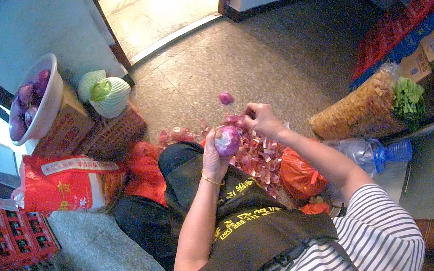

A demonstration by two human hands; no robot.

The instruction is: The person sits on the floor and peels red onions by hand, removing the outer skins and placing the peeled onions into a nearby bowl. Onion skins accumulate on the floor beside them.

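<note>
My left hand [213, 159], with a gold-coloured bangle at the wrist, grips a red onion [228, 140] over my apron [249, 207]. The onion's upper face is glossy purple with a pale patch. Just beyond it, my right hand [261, 119] has its fingers curled and pinched on a strip of purple onion skin [236, 120]. Dry onion skins [261, 158] lie in a heap on the floor below my hands. A small purple onion piece [225, 98] rests apart on the floor, ahead of the heap.
At left, a white basin [57, 82] of red onions stands above a cardboard box [62, 128], near foam-netted produce [108, 95] and a red printed sack [75, 183]. Orange-red plastic bags [299, 171] flank the skins. Rightward are a tall bundle [357, 105], leafy greens [408, 98] and a bottle [392, 153].
</note>
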